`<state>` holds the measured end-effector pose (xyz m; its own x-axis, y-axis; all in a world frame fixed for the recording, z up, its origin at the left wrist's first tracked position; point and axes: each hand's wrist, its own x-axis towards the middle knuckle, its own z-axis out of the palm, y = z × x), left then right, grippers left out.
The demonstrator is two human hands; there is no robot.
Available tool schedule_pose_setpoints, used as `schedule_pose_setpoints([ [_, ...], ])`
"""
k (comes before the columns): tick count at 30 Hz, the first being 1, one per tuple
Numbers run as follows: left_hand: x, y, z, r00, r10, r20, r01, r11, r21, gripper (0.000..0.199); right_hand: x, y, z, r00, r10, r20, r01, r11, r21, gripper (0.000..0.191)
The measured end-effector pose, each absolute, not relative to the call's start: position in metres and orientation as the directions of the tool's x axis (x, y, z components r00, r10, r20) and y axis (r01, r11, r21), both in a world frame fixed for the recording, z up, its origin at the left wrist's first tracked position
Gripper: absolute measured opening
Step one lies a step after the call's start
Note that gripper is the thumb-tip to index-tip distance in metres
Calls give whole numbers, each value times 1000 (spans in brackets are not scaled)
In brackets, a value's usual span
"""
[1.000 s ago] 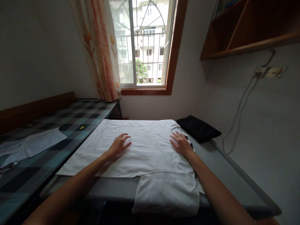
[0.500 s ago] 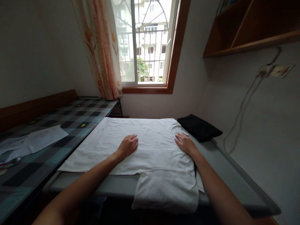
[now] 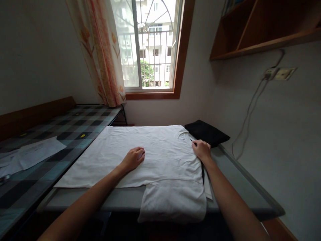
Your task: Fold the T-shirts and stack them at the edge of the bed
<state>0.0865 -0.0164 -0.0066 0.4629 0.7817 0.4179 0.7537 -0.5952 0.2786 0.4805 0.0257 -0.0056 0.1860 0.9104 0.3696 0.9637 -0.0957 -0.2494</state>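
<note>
A white T-shirt (image 3: pixel 160 144) lies spread on a grey table (image 3: pixel 125 199), its near sleeve hanging over the front edge. My left hand (image 3: pixel 133 158) rests on the middle of the shirt, fingers bent and pressed together; whether cloth is between them cannot be made out. At the shirt's right edge, just below the collar, my right hand (image 3: pixel 202 149) has its fingers curled at the border of the cloth. What it pinches is too small to tell. Something dark and a white flat edge (image 3: pixel 207 187) show from under the shirt's right side.
A black folded item (image 3: pixel 207 132) lies at the table's back right. To the left, a checked bed (image 3: pixel 97 118) holds white papers (image 3: pixel 40 152). Cables (image 3: pixel 248 117) hang on the right wall below a wooden shelf (image 3: pixel 265 43).
My right hand has moved from lying on the shirt to its right edge, and its fingers have curled. My left hand stays on the cloth. The view has shifted slightly right.
</note>
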Motion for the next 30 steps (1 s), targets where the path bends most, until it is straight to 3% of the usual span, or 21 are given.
schedule_pose_setpoints([
  [11, 86, -15, -4, 469, 787, 400, 751, -594, 287, 20, 479, 20, -4, 289, 898, 331, 942, -205, -265, 28],
  [18, 86, -15, -5, 465, 792, 395, 754, -589, 292, 19, 478, 24, -2, 201, 879, 433, 965, -102, -241, 24],
  [23, 85, -14, -6, 463, 791, 399, 749, -590, 301, 19, 479, 28, -5, 239, 916, 323, 933, -124, -338, 25],
  [30, 86, -15, -5, 465, 788, 402, 750, -592, 293, 19, 479, 24, -2, 269, 928, 256, 936, -190, -296, 29],
])
